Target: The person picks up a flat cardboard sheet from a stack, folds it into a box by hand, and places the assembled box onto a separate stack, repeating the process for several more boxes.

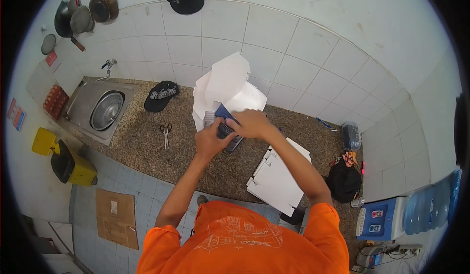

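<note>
Over the granite counter [142, 144], my left hand [211, 139] and my right hand [252, 123] meet at a dark blue piece [223, 112] that looks like folded card or a small packet with printed lines. Fingers of both hands are closed around it; its exact kind cannot be made out. Behind it, large white sheets [226, 83] lean in a loose pile against the tiled wall. To the left of my hands, scissors [166, 136] lie on the counter. Near my right forearm is a stack of white flat card pieces [281, 178] with notched edges.
A black cap [161, 96] lies left of the sheets, beside a sink [78, 105] holding a metal bowl [107, 110]. At the right are a black bag [343, 180], a plastic-wrapped pack [350, 136] and a blue water dispenser [379, 219]. Cardboard [116, 218] lies on the floor.
</note>
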{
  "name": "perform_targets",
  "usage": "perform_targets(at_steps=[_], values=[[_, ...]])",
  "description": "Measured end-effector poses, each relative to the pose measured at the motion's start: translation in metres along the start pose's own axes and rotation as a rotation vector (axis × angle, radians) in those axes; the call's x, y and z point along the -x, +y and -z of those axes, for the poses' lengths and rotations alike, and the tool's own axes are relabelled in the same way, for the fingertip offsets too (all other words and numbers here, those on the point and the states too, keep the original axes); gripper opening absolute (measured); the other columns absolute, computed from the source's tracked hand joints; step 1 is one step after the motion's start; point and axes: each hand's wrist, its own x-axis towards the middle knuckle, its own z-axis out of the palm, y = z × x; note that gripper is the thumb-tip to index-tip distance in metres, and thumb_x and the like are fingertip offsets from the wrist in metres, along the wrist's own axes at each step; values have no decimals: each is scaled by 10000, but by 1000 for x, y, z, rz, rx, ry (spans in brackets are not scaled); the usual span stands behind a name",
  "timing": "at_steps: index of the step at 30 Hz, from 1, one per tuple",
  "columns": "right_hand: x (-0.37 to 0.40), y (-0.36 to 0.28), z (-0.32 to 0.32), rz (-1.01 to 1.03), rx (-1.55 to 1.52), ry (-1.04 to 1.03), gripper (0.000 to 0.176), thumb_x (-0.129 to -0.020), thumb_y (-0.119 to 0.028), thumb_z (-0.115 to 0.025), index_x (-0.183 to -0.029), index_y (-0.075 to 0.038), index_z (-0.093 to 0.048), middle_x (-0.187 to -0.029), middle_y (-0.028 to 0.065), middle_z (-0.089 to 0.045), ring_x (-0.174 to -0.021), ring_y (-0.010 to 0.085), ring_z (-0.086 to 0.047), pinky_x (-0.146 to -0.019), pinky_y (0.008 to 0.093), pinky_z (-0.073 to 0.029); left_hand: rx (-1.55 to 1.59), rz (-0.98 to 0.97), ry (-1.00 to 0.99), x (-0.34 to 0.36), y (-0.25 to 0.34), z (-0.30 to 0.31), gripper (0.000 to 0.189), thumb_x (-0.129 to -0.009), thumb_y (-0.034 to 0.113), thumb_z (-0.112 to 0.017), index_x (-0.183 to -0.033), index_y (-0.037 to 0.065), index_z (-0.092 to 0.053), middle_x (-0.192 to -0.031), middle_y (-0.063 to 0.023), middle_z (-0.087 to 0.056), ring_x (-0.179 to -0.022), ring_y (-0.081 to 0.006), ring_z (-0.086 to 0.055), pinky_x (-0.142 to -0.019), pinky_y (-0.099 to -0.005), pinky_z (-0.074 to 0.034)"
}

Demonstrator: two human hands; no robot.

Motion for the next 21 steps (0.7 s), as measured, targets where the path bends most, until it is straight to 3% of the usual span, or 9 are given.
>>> perform_targets(at_steps=[2, 3, 5, 11, 15, 17, 18, 20, 21], values=[[-29, -16, -24, -60, -17, 146, 322, -950, -340, -633, -1034, -30, -644, -840, 191, -717, -819, 407, -715, -735, 535, -554, 56, -5, 104, 4, -1, -10, 565, -704, 561, -875, -1036, 138, -701, -621, -54, -616, -501, -250, -616, -476, -401, -467], [-38, -19, -31, -119, -35, 289, 337, -947, -351, -642, -1010, -19, -649, -830, 189, -719, -796, 399, -721, -714, 528, -562, 55, -11, 106, 3, 3, -7, 565, -704, 561, -875, -1036, 138, -701, -621, -54, -616, -501, -250, -616, -476, -401, -467], [-46, -17, -38, -118, -37, 275, 338, -943, -347, -644, -994, -13, -652, -828, 196, -718, -793, 397, -723, -702, 512, -567, 10, 149, -21, 1, 4, 3, 693, -688, 635, -862, -1136, 142, -670, -851, -122, -741, -682, -309, -732, -570, -447, -554], [-52, -20, -56, -27, 16, 192, 287, -941, -301, -595, -970, -19, -641, -818, 209, -717, -803, 410, -712, -692, 532, -550, 90, 179, 43, -2, -9, -4, 825, -669, 554, -885, -1327, 188, -547, -911, -110, -752, -759, -334, -748, -614, -440, -575], [-51, -23, -69, -85, -52, 207, 274, -933, -274, -535, -964, -33, -661, -819, 201, -721, -805, 408, -715, -713, 539, -552, 199, 120, 82, 3, -17, -14, 814, -662, 462, -908, -1324, 163, -540, -946, -105, -754, -774, -316, -751, -630, -432, -577], [-50, -19, -62, -112, -93, 218, 311, -940, -321, -547, -979, -39, -672, -865, 197, -731, -839, 403, -717, -747, 543, -549, 392, 173, 52, 8, -12, -14, 806, -677, 404, -926, -1329, 136, -535, -1117, -124, -717, -954, -322, -733, -730, -417, -580], [-48, -17, -55, -140, -138, 225, 350, -947, -367, -558, -995, -44, -683, -911, 192, -740, -873, 398, -720, -780, 548, -546, 390, 164, 48, 11, -8, -12, 806, -677, 404, -926, -1329, 136, -535, -1117, -124, -717, -954, -322, -733, -730, -417, -580], [-52, 0, -30, -203, -168, 425, 430, -980, -447, -523, -1017, -56, -698, -973, 183, -742, -942, 396, -710, -814, 564, -524, 270, -76, 188, 11, 3, -10, 800, -714, 372, -922, -1354, 97, -528, -1272, -152, -613, -1186, -368, -618, -934, -456, -519], [-64, 21, -24, -215, -82, 582, 468, -995, -473, -496, -1023, -54, -703, -1003, 180, -739, -957, 393, -705, -814, 553, -520, 274, -80, 182, 9, 10, -9, 800, -714, 372, -922, -1354, 97, -528, -1272, -152, -613, -1186, -368, -618, -934, -456, -519]])
